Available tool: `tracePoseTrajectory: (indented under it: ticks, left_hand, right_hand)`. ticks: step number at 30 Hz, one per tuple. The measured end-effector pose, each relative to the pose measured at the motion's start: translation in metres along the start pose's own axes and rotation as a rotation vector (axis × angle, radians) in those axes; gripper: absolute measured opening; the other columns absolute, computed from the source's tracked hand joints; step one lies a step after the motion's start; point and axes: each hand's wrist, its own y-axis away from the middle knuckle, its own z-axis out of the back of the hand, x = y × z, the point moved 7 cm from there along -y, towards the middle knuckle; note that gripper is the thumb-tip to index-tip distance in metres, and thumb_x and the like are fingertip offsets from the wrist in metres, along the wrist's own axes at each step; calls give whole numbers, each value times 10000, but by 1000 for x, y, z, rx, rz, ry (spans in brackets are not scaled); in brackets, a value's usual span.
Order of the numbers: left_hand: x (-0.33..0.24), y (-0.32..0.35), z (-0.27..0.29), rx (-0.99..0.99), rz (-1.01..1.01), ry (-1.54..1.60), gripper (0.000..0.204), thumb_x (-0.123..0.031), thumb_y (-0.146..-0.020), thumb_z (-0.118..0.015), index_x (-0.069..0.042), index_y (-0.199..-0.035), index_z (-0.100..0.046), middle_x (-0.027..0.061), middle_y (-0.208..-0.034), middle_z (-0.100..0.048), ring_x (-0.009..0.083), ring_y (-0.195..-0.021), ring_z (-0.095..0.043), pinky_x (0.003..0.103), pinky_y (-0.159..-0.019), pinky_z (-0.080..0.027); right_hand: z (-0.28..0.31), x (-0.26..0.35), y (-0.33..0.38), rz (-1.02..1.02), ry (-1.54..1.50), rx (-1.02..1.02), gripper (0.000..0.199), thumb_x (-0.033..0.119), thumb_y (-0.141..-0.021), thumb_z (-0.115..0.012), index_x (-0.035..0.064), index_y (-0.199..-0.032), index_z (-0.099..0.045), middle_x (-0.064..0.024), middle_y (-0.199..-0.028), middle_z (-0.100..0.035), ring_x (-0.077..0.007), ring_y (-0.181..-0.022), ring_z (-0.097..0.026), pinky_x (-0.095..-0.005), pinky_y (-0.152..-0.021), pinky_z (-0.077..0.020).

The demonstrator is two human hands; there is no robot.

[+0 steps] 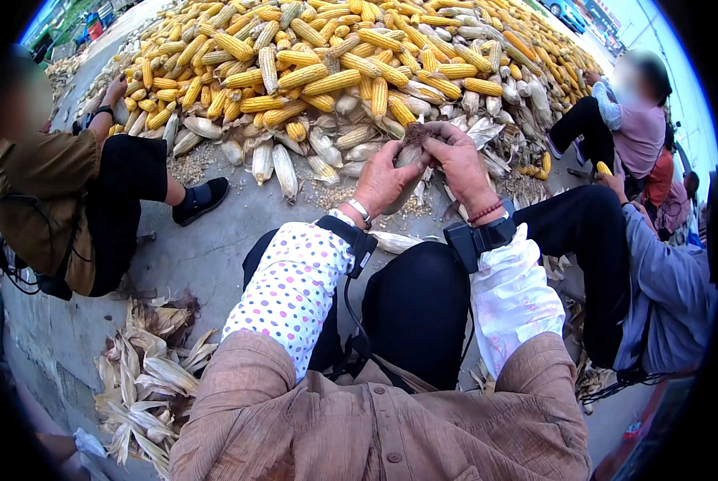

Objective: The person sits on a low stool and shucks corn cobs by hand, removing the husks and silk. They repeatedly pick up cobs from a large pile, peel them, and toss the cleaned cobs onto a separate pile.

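Observation:
An ear of corn (409,154), still in a pale, dry husk with a tuft of dark brown silk at its top, is held upright between my hands. My left hand (380,179) is closed around its side. The fingers of my right hand (461,166) pinch the husk close to the silk. Part of the ear is hidden behind my fingers. Just beyond my hands rises a large pile of yellow corn ears (307,74), with several husk-covered ears (285,172) along its near edge.
Stripped husks (154,365) lie on the concrete floor (190,264) to my left. A person in a brown top (42,180) sits at the left. On the right sit a person in grey sleeves (667,280) and another in pink (641,140). Loose kernels (190,166) dot the ground.

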Motion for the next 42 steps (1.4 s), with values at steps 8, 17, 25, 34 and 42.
tracePoseTrajectory:
  ticks: [8, 17, 25, 34, 42]
  left_hand:
    - [13, -16, 20, 11, 91, 327, 495, -152, -766, -728, 31, -1110, -423, 151, -1005, -612, 180, -910, -598, 288, -759, -491]
    - [14, -16, 45, -15, 128, 328, 319, -129, -810, -675, 18, -1069, -560, 77, -967, -636, 131, -822, -583, 260, -720, -485]
    - [24, -19, 63, -147, 86, 366, 184, -81, -850, -626, -10, -1018, -605, 22, -924, -641, 87, -785, -563, 232, -695, -460]
    - [66, -25, 122, -482, 153, 605, 174, -103, -861, -555, 23, -972, -600, 43, -874, -614, 131, -773, -524, 273, -698, -415]
    - [97, -21, 169, -806, 364, 809, 275, -189, -895, -556, 47, -1036, -549, 118, -958, -601, 217, -808, -557, 346, -724, -447]
  right_hand:
    - [-18, -34, -13, -101, -61, -91, 324, 176, -826, -634, -35, -1071, -609, -27, -932, -622, -88, -822, -547, -222, -720, -436]
    - [-35, -65, -17, -23, -32, -129, 138, 74, -803, -617, -24, -890, -660, 6, -774, -631, -69, -691, -541, -208, -627, -437]
    - [-44, -68, -19, -19, 89, -241, 164, 127, -812, -622, -26, -863, -651, -26, -735, -627, -97, -674, -534, -252, -627, -443]
    - [-12, -99, -20, -185, -237, -369, 116, 115, -887, -531, 48, -965, -585, -20, -796, -596, -142, -669, -557, -299, -581, -467]
    - [44, -144, -1, -400, -492, -653, 121, 86, -885, -488, 55, -975, -563, -81, -841, -591, -228, -701, -578, -402, -536, -484]
